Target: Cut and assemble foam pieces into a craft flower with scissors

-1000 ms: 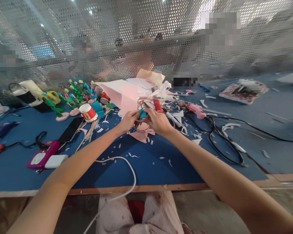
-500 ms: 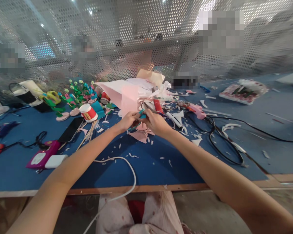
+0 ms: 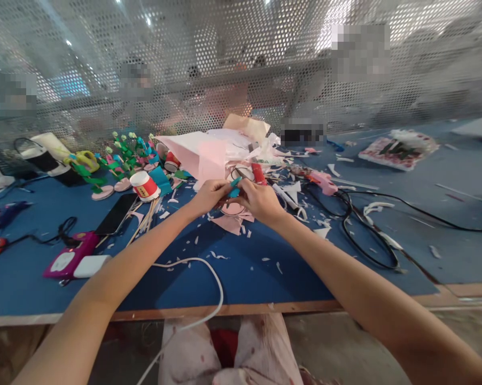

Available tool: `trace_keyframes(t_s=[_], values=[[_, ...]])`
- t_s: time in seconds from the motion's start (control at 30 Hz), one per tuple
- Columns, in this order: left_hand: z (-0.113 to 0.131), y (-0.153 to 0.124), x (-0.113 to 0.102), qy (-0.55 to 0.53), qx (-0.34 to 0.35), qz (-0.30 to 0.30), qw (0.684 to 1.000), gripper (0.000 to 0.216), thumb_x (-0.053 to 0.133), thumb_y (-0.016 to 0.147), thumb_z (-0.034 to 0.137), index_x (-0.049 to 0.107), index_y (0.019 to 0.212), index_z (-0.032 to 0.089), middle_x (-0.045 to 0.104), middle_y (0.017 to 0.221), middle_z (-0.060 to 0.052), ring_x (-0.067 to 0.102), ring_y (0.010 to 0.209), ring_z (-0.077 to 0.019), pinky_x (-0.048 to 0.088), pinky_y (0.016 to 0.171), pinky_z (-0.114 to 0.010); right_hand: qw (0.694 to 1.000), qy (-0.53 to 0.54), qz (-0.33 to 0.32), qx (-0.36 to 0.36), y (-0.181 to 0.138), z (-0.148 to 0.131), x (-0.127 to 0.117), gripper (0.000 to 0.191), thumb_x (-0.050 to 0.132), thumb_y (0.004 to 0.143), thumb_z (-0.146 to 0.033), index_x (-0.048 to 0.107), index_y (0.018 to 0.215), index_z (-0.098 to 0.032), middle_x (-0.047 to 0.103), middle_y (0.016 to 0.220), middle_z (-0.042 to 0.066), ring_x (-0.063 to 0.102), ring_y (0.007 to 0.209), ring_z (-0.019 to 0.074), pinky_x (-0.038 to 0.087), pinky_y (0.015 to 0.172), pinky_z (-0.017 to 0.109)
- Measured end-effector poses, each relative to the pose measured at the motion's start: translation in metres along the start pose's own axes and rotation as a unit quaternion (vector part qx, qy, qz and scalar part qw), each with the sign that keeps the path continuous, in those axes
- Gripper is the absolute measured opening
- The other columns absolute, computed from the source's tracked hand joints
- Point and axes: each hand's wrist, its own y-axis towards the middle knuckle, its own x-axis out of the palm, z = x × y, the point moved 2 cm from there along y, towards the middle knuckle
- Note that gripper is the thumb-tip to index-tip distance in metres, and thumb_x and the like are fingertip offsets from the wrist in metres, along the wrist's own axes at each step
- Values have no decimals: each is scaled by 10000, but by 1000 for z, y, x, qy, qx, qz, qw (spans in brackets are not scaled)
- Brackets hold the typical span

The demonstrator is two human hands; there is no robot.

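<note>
My left hand (image 3: 209, 197) and my right hand (image 3: 261, 202) meet over the middle of the table, fingers closed in a pinch. Between them is a small teal piece (image 3: 234, 188), which looks like paper; both hands grip it, and the fingers cover part of it. Pink paper scraps (image 3: 228, 223) lie on the table just under the hands. Right behind the fingers are a red cylinder (image 3: 258, 174) and a large folded pink sheet (image 3: 212, 160) on a heap of papers.
At left stand paper flowers (image 3: 124, 155), a red-and-white paper cup (image 3: 145, 186), a phone (image 3: 116, 214), wooden sticks (image 3: 145, 220) and a purple box (image 3: 75, 254). A pink glue gun (image 3: 323, 183) with black cable lies right. A white cable (image 3: 219, 283) crosses the front edge.
The teal piece, which hung below my left fingers, now sits bunched higher between both hands. My hands have stayed in nearly the same place.
</note>
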Motion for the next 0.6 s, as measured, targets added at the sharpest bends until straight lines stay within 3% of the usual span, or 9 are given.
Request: trace_keyframes(t_s=[0.17, 0.33, 0.47, 0.6], values=[[-1, 1, -1, 11, -9, -16, 1000, 498, 486, 706, 611, 458, 563, 135, 375, 379, 65, 305, 318, -26, 197, 346, -175, 988, 142, 53, -21, -2, 7, 6, 408, 464, 764, -570, 506, 801, -166, 603, 614, 55, 557, 541, 175, 324, 482, 245], [-1, 3, 1, -25, -56, 43, 997, 512, 507, 693, 607, 437, 498, 139, 347, 319, 67, 273, 271, -23, 151, 326, -185, 933, 347, 84, -38, -2, 9, 11, 334, 424, 811, -518, 465, 832, -187, 572, 568, 13, 531, 483, 139, 377, 480, 240], [2, 2, 6, -58, -109, 94, 988, 428, 472, 818, 388, 415, 477, 136, 337, 318, 69, 255, 253, -13, 153, 327, -178, 901, 427, 76, 14, -3, 4, 16, 277, 379, 850, -466, 430, 809, -197, 529, 498, -22, 485, 392, 110, 371, 427, 224], [5, 1, 10, -82, -139, 138, 977, 364, 388, 863, 224, 427, 512, 135, 315, 319, 76, 268, 250, -22, 167, 329, -173, 895, 440, 61, 36, -3, 2, 18, 286, 398, 838, -479, 422, 794, -197, 522, 486, -30, 488, 393, 103, 364, 410, 211]])
